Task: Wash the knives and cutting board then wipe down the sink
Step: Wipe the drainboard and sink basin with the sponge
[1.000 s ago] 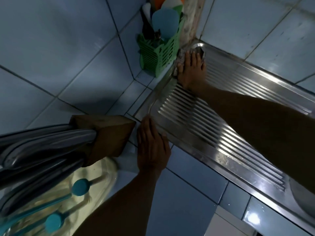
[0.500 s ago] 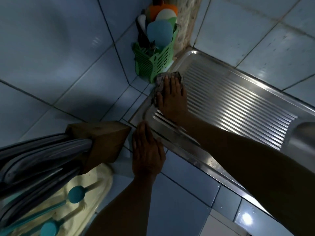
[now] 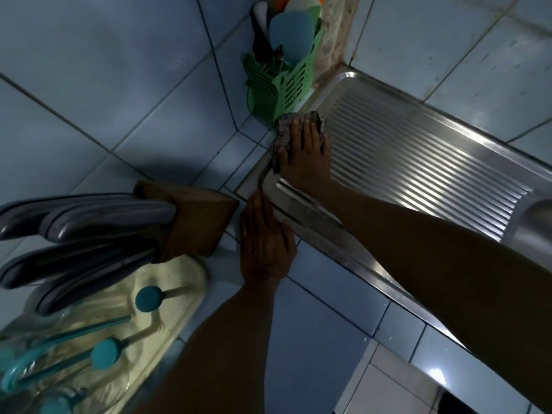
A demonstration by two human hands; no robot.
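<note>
The right hand (image 3: 307,156) is pressing flat, fingers straight, on a checked cloth (image 3: 285,134) at the upper-left end of the steel drainboard (image 3: 418,162), in the centre of the frame. The cloth is lying just inside the drainboard's raised rim, and its upper edge is nearly touching the green cutlery basket (image 3: 277,85) standing in the tiled corner above it. To the right of the hand, the ribbed surface is running open and bare toward the sink bowl (image 3: 537,225), which is showing only as a sliver at the right edge.

The left hand (image 3: 265,243) is resting relaxed and flat, gripping nothing, with its fingers laid over the near rim of the drainboard and its palm on the tiled tabletop (image 3: 313,324). Just left of it a wooden knife block (image 3: 197,222) is standing, with grey knife handles (image 3: 98,216) pointing toward the left edge of the frame. Below the block, a pale drying tray (image 3: 179,282) with teal-tipped pegs is filling the lower-left corner.

Compared with half a second ago, the right hand and cloth are sitting in almost the same spot near the basket; a second ago they were farther up in the drainboard's far corner.

The drainboard's long axis is running diagonally from upper left to lower right, with its ribs lying crosswise.
</note>
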